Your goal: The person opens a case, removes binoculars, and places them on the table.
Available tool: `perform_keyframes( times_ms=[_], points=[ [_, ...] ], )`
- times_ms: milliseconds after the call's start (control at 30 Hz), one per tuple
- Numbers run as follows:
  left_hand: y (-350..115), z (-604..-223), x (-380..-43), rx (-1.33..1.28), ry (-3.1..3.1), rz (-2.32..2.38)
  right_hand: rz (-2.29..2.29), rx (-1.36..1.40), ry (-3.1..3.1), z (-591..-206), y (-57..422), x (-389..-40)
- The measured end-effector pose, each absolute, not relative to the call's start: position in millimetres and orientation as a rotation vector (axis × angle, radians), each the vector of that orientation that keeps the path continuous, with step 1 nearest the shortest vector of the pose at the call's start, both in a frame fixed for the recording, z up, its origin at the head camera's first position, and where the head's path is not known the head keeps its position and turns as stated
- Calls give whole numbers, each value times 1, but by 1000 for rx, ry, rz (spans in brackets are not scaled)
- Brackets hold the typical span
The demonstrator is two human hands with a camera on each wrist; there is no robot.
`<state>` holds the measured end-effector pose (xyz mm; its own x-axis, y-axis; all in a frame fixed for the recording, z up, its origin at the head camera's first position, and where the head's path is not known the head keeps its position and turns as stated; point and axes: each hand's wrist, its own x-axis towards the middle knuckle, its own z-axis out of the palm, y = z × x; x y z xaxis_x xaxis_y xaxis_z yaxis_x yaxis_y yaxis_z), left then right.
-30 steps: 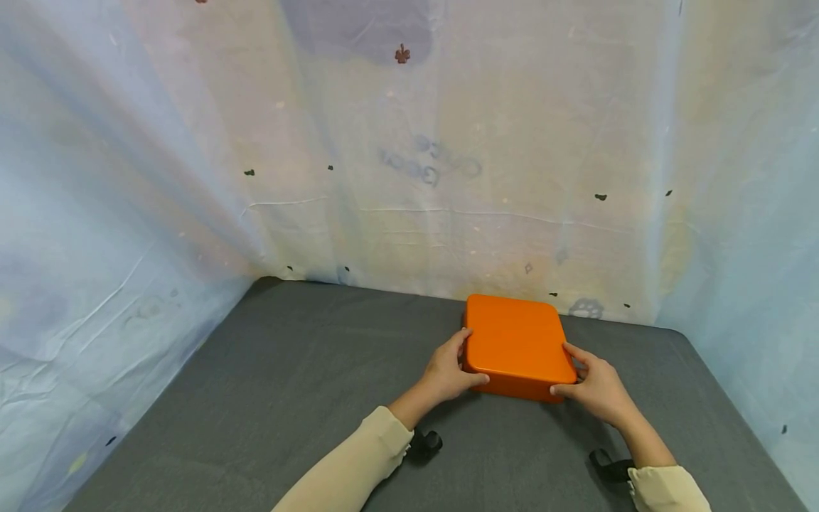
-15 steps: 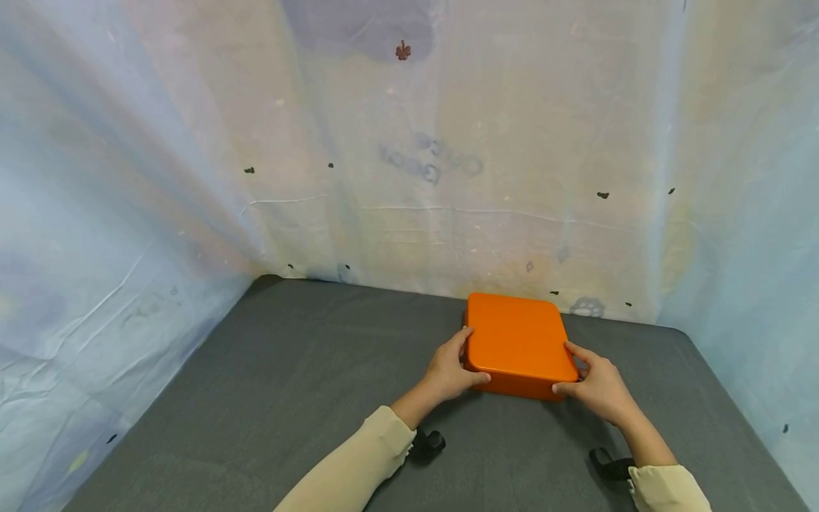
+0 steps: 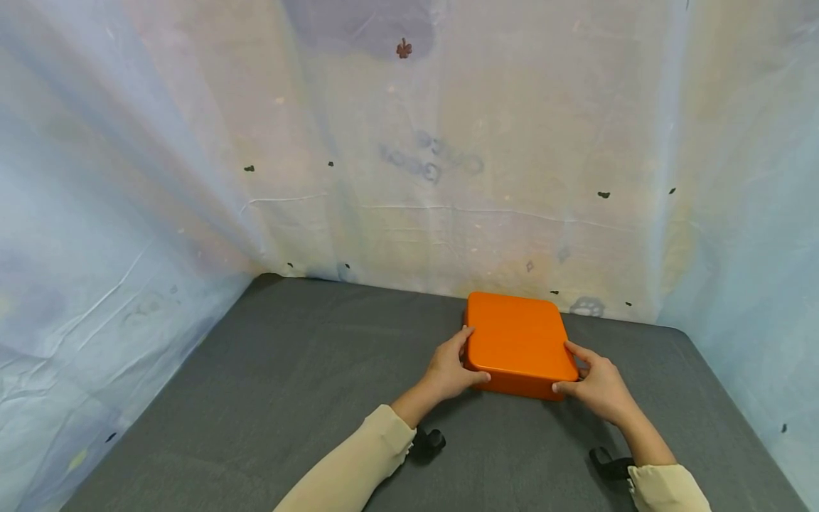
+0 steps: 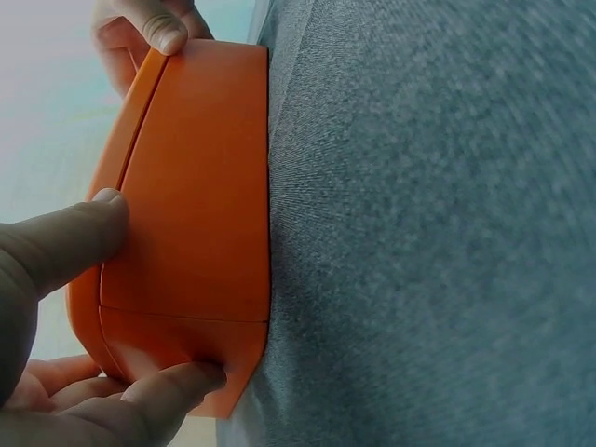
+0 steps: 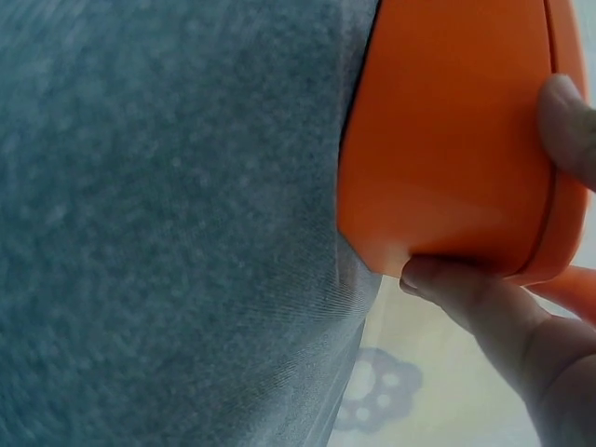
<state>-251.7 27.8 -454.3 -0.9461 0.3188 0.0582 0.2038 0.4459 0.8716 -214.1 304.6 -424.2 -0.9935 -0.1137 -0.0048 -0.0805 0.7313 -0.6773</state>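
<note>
An orange box [image 3: 515, 338] with rounded corners sits on the grey cloth surface. In the left wrist view a seam below its top edge sets off a lid [image 4: 110, 172]. My left hand [image 3: 446, 368] grips the near left corner, thumb on the front face and fingers along the left side. My right hand [image 3: 598, 385] holds the near right corner the same way. The right wrist view has the right thumb [image 5: 563, 116] at the lid seam and a finger [image 5: 466, 298] against the side wall. The inside of the box is hidden.
Grey cloth [image 3: 307, 384] covers the surface. A pale patterned curtain [image 3: 409, 156] hangs behind it and along both sides, close to the box's far edge. Black wrist mounts [image 3: 427, 444] stick out beneath the sleeves.
Both hands keep their hold at the box's near corners, and the box stays in place. The whole head view shifts only slightly.
</note>
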Motion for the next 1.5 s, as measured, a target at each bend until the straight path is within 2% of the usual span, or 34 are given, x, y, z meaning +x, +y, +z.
perform_keyframes(
  times_ms=[1500],
  points=[
    [32,-447,-248,532,2657,1420,-1017,-315,2994,-424,302,-211]
  ],
)
